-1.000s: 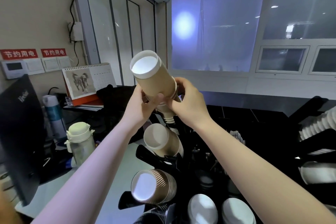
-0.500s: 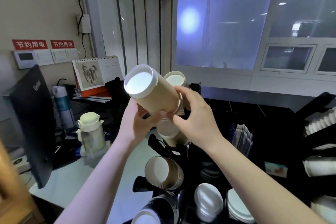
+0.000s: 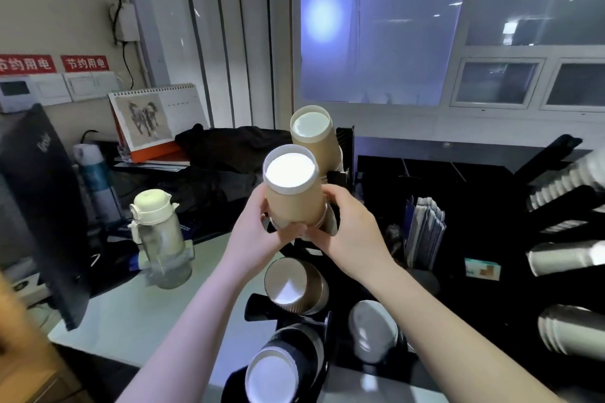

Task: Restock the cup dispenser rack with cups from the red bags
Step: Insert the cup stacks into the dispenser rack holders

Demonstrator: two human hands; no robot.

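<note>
Both hands, left and right, curl their fingers round a cup stack. It is kraft-brown, its white base facing up. It tilts at the black rack.

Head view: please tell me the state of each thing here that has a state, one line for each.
Brown cup stack: tilted, base toward the camera, held by both hands.
Left hand: grips the stack from the left.
Right hand: grips the stack's lower end.
Top rack cups: seated in the rack, tilted.
Black cups: seated in the lowest slot.
Water bottle: upright, lid closed.
Desk calendar: standing open.
</note>
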